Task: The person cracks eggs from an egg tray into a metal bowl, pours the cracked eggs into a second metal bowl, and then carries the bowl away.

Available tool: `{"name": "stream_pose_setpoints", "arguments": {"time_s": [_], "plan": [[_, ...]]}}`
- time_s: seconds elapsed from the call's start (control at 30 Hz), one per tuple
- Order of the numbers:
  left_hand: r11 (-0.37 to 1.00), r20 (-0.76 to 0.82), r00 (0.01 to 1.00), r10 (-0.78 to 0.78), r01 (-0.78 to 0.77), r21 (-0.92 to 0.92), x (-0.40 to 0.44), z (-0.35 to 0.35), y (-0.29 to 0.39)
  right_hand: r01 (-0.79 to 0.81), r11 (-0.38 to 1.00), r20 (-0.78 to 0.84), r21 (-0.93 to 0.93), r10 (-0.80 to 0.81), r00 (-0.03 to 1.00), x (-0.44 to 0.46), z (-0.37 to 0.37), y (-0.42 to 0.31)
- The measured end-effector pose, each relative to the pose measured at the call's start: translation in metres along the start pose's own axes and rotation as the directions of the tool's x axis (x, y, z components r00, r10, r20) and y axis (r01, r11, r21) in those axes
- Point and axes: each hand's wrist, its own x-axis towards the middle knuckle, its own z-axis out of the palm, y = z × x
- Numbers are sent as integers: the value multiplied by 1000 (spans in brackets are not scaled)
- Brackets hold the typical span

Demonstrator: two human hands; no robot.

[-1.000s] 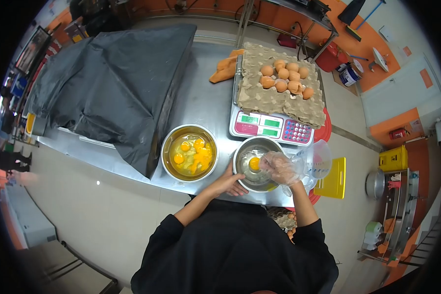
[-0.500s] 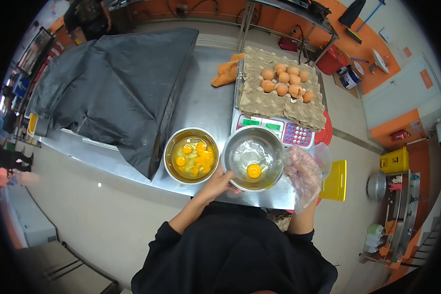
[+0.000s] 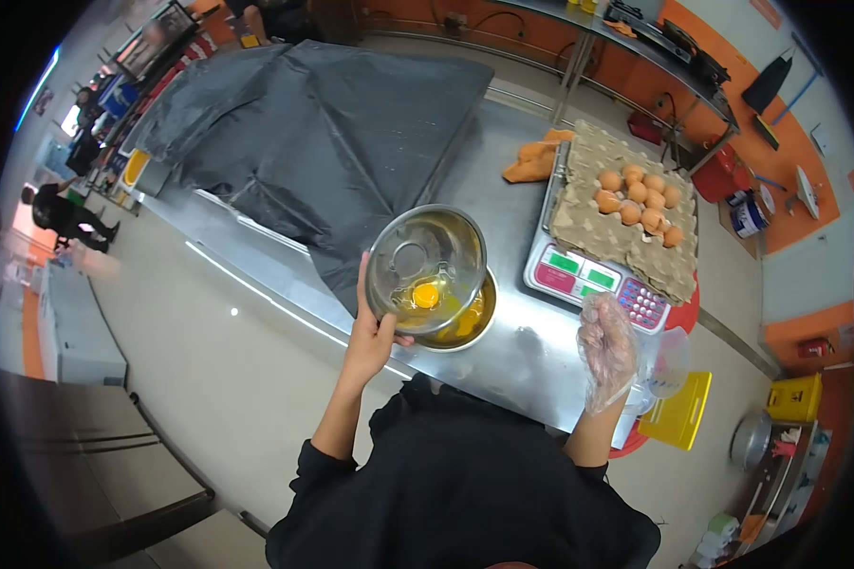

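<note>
My left hand point(image 3: 370, 343) grips the rim of a steel bowl point(image 3: 386, 234), tilted over a second steel bowl point(image 3: 491, 321). Inside the tilted bowl is a raw egg point(image 3: 425, 295) with a whole yolk and clear white. Several yolks, some broken, lie in the lower bowl, which the upper one partly hides. My right hand point(image 3: 606, 343), in a clear plastic glove, is curled closed in front of the digital scale point(image 3: 579, 272); nothing shows in its fingers. On the scale rests a cardboard egg tray point(image 3: 588, 152) with several brown eggs and shells point(image 3: 636, 197).
A dark plastic sheet point(image 3: 285, 133) covers the left of the steel table point(image 3: 503, 223). An orange cloth point(image 3: 531, 163) lies by the scale. A clear measuring jug point(image 3: 669, 365) and a yellow lid-like panel point(image 3: 678, 412) are at the right. Other people point(image 3: 71, 216) stand farther off.
My left hand has lifted the bowl with the single egg off the table, moved it left and tilted it over the other bowl. My gloved right hand has come away from the bowl.
</note>
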Motion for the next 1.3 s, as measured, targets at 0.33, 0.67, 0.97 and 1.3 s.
{"name": "stream_pose_setpoints", "arguments": {"time_s": [0.33, 0.67, 0.97, 1.3], "plan": [[815, -121, 962, 246, -137, 563, 2, 1, -40, -24, 997, -199, -74, 9, 980, 4, -25, 21], [388, 114, 589, 800, -653, 651, 17, -10, -44, 320, 933, -231, -162, -351, 907, 37, -3, -41], [410, 242, 647, 723, -684, 603, 5, -12, -57, -79, 187, -176, -979, -590, 788, 203, -19, -149], [229, 272, 583, 766, -641, 732, 15, -8, -63, -384, -576, -288, -722, -254, 923, 252, 25, -106]]}}
